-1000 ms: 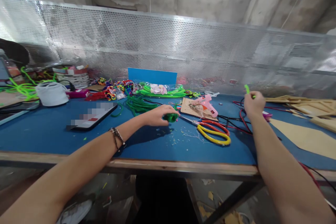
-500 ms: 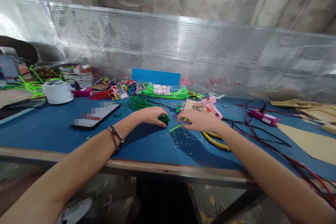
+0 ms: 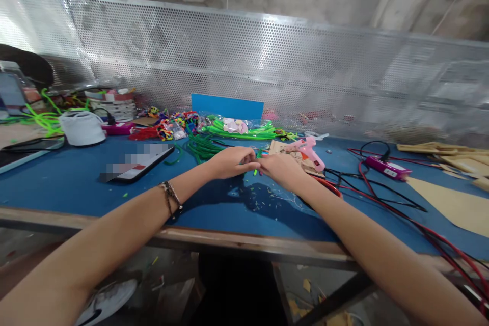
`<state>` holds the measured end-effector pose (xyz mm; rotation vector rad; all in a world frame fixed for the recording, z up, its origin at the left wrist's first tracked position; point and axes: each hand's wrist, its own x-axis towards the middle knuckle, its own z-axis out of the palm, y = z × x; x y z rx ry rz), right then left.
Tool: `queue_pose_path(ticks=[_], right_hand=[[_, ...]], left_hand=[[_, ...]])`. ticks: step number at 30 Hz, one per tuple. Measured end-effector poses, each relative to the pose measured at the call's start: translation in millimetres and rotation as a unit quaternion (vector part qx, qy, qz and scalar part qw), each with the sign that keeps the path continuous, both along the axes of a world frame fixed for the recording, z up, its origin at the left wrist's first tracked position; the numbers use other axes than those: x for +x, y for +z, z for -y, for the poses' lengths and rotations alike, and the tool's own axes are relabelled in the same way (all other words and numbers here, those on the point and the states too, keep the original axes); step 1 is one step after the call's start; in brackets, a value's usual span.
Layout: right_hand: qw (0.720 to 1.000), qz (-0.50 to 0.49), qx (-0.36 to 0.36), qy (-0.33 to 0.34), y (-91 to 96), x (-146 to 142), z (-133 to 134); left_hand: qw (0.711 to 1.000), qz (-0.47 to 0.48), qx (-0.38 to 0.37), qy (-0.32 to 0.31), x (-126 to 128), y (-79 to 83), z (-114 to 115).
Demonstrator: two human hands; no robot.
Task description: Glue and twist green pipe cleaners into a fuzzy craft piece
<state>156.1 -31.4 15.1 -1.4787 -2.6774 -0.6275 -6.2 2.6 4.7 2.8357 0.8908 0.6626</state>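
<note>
My left hand (image 3: 235, 162) is closed, its fingers curled and its thumb meeting the fingertips of my right hand. The dark green fuzzy bundle it held a moment ago is now mostly hidden under its palm. My right hand (image 3: 280, 169) is pinched closed against the left fingers; what lies in the pinch is covered. Just behind my left hand lies a loose pile of dark green pipe cleaners (image 3: 202, 147). A pink glue gun (image 3: 311, 153) rests beyond my right hand on some light brown pieces. A red curved handle (image 3: 330, 186) shows by my right forearm.
A phone (image 3: 147, 163) lies left of my arm. Bagged bright green pipe cleaners (image 3: 252, 131) and colourful bits (image 3: 178, 127) line the back. A white cup-like container (image 3: 82, 128), purple power strip (image 3: 387, 168), cables (image 3: 385, 201) and tan sheet (image 3: 451, 201) flank the blue tabletop (image 3: 214, 214).
My right hand has moved left and up to meet my left hand, which has shifted slightly up and right. The bright green strip and dark green bundle seen before are now covered.
</note>
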Motion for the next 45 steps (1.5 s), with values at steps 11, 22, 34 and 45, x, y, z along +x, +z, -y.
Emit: queue_pose_path(ticks=[11, 22, 34, 45], right_hand=[[0.963, -0.250, -0.040, 0.089, 1.4, 15.2, -12.7], [0.854, -0.482, -0.171, 0.097, 10.4, 30.9, -15.2], [0.756, -0.608, -0.213, 0.121, -5.0, 6.7, -9.7], [0.640, -0.704, -0.293, 0.094, -12.4, 4.0, -14.4]], left_hand=[[0.992, 0.110, -0.052, -0.041, 0.1, -2.2, 1.0], [0.976, 0.194, -0.091, -0.035, -0.5, -1.2, -0.6], [0.982, 0.181, -0.045, -0.030, 4.1, -2.4, 4.4], [0.983, 0.172, -0.052, -0.042, 5.2, -3.2, 4.7]])
